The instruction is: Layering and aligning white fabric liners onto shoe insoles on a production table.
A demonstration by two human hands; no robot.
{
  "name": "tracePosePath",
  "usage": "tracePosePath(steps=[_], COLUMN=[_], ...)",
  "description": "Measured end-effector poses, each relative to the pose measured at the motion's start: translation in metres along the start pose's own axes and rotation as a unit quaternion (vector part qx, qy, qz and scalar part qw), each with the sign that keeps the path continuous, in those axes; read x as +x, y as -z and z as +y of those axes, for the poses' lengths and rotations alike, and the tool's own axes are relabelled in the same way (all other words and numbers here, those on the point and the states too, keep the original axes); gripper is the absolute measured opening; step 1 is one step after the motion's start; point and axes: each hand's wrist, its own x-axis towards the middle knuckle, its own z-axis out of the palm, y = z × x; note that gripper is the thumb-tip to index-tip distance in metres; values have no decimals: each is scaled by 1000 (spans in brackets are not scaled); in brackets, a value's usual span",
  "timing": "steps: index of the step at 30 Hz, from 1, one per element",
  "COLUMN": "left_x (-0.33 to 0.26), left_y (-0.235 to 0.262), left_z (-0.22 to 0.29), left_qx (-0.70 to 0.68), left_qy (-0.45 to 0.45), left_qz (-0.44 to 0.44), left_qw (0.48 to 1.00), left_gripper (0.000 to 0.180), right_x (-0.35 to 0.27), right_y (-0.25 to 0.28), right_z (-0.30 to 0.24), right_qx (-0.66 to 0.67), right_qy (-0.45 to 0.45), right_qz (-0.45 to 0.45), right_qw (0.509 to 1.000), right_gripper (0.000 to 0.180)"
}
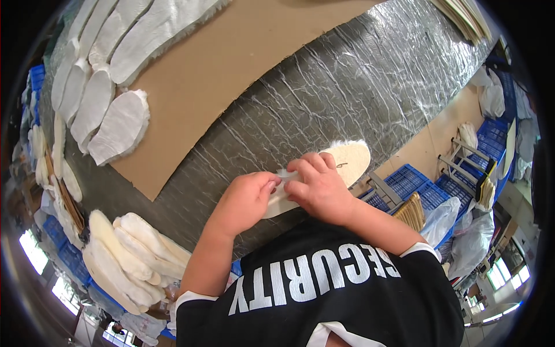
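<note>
A cream fleece-edged insole lies across the near part of the table in front of me, with a small dark mark on its rounded right end. My right hand is closed over the middle of it, fingers bent round its far edge. My left hand is closed at the insole's left part, thumb and forefinger pinched together close to the right fingers. A whitish bit, fleece or thin film, shows between the hands; I cannot tell which. The fingers hide much of the insole's middle.
Brown cardboard covers the table's far left, with several white fleece insoles on and beside it. A pile of cream insoles sits near left. Blue crates and plastic bags stand off the right edge.
</note>
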Motion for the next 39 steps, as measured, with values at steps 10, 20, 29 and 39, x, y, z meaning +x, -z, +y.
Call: tracePosePath(steps=[10, 20, 29, 39], left_x=[-7, -15, -22, -20], left_y=[3, 15, 4, -10], left_z=[-8, -30, -26, -32], left_qx=[-44, -255, -208, -219], left_qy=[-16, -147, -84, -39], left_qz=[-31, -80, 0, 99], left_qw=[998, 952, 974, 970], left_gripper=[21, 21, 9, 9], right_x=[-29, 2, 10, 14], right_y=[34, 20, 30, 25], right_z=[13, 36, 49, 49], right_qx=[101, 56, 4, -5], right_qy=[204, 81, 35, -7], right_qz=[43, 28, 59, 69], right_qw=[973, 995, 998, 998], right_gripper=[21, 42, 37, 33])
